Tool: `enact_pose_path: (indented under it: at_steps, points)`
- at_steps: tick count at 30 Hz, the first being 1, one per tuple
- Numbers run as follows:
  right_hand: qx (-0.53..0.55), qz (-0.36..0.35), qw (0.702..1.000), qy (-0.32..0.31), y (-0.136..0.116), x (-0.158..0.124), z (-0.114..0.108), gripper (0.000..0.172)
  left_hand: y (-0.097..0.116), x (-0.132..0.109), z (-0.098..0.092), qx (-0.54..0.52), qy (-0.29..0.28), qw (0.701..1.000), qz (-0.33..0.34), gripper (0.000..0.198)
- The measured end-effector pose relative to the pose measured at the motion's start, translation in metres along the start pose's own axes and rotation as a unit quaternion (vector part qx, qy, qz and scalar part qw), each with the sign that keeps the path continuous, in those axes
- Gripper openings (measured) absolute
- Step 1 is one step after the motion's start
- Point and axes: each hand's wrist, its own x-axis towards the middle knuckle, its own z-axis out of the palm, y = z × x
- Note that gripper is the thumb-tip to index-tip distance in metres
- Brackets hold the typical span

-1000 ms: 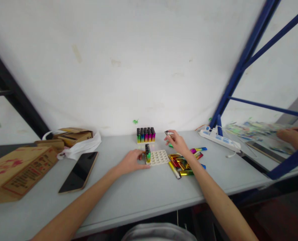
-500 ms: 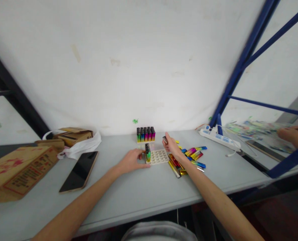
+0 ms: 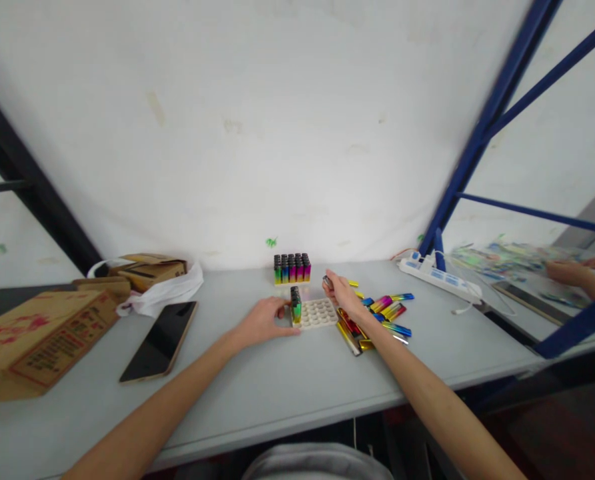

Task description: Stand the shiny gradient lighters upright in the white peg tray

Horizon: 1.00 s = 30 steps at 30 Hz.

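Note:
My left hand (image 3: 263, 321) lies on the grey table (image 3: 277, 387) with its fingers against the left edge of a white tray (image 3: 318, 313) full of round holes. A few shiny lighters (image 3: 295, 304) stand in the tray's left column. My right hand (image 3: 343, 294) hovers just above the tray's far right corner, pinched on one lighter (image 3: 327, 281). A loose pile of coloured lighters (image 3: 377, 319) lies right of the tray. A full block of upright lighters (image 3: 291, 267) stands behind it by the wall.
A phone (image 3: 160, 340) lies face up at the left, beside cardboard boxes (image 3: 37, 337) and a white bag (image 3: 162, 293). A white power strip (image 3: 437, 277) sits at the right by a blue frame (image 3: 477, 140). Another person's hand (image 3: 570, 272) works at far right.
My right hand has carried the lighter leftward from over the loose pile to the tray's far right corner. My left hand has stayed at the tray.

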Motion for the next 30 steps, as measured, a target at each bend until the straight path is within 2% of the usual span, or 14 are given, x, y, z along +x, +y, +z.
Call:
enact_pose_path:
  at_steps: [8,13,18,25,27,30]
  points:
    - [-0.053,-0.017,0.998,0.015,0.001,-0.002,0.002,0.056,0.000,0.000,0.000,0.006,-0.001,1.000,0.005,0.066]
    - [-0.029,-0.025,0.999,0.005,0.000,-0.001,0.000,0.060,0.001,0.000,0.000,0.011,-0.004,1.000,0.005,0.065]
    - [-0.031,-0.092,0.995,0.004,-0.003,-0.003,0.000,0.065,-0.002,0.001,0.001,-0.001,0.007,1.000,0.009,0.065]
    - [-0.114,-0.206,0.971,-0.047,-0.017,-0.015,0.003,0.043,0.001,0.000,0.001,0.001,0.008,1.000,0.009,0.065]
    - [-0.129,-0.217,0.966,-0.055,-0.022,-0.019,0.003,0.042,0.002,0.000,0.000,0.008,0.004,1.000,0.008,0.065]
    - [-0.138,-0.197,0.967,-0.091,-0.027,-0.024,0.004,0.043,0.002,0.000,0.001,0.011,0.001,1.000,0.005,0.063]
